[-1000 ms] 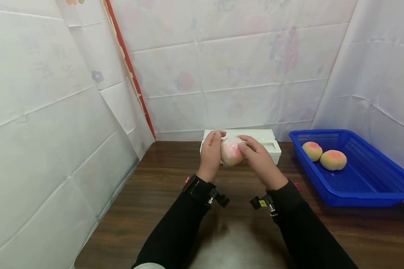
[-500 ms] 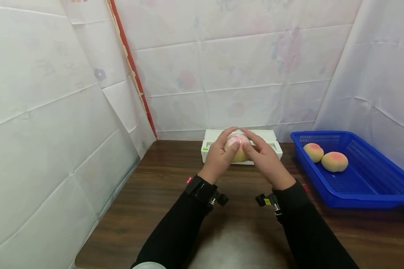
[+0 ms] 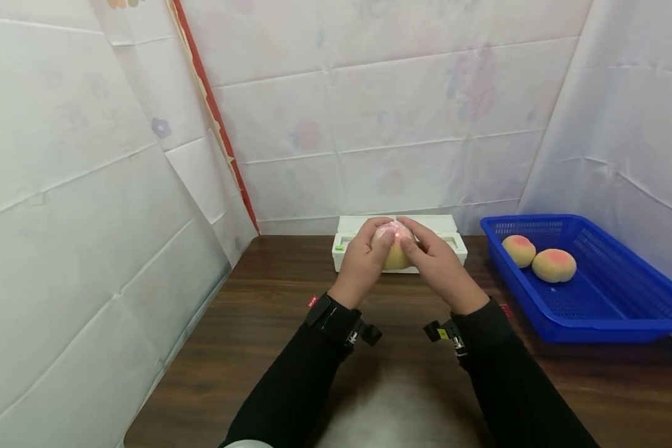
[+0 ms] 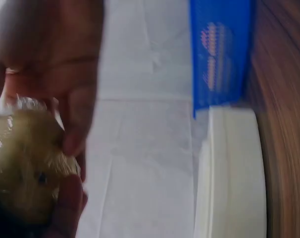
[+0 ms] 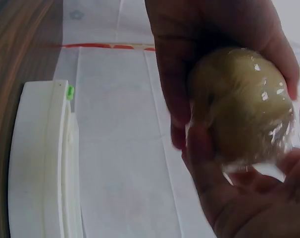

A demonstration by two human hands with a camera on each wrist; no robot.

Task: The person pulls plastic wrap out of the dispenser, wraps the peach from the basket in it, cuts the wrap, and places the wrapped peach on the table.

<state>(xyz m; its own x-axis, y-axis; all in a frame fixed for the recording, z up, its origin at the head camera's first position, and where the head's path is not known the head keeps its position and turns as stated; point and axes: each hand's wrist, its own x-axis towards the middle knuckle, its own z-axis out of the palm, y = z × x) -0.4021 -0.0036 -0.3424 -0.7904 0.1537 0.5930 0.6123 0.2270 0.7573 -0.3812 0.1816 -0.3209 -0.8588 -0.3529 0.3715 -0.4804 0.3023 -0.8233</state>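
A peach (image 3: 396, 254), yellow below and pink on top, is held above the table between both hands. Shiny clear plastic wrap covers it, with glints and creases plain on the peach (image 5: 244, 109) in the right wrist view. From one side the left hand (image 3: 360, 264) grips it, its thumb on the near face and fingers over the top. The right hand (image 3: 439, 269) mirrors this on the other side. Both thumbs lie close together at the front. In the left wrist view the peach (image 4: 24, 158) shows its wrapped yellow underside; the fingers hide part of it.
Behind the hands stands a long white box (image 3: 344, 261), its lid (image 3: 439, 223) raised, with a small green piece (image 3: 339, 247) at its left end. A blue basket (image 3: 610, 323) at the right holds two peaches (image 3: 554, 266). White sheeting (image 3: 392, 124) surrounds the brown wooden table (image 3: 269, 292).
The left hand's straight fingers have come round the peach, and its thumb has moved to the front. The peach has turned, pink side up. Over the last half second the hands barely shift.
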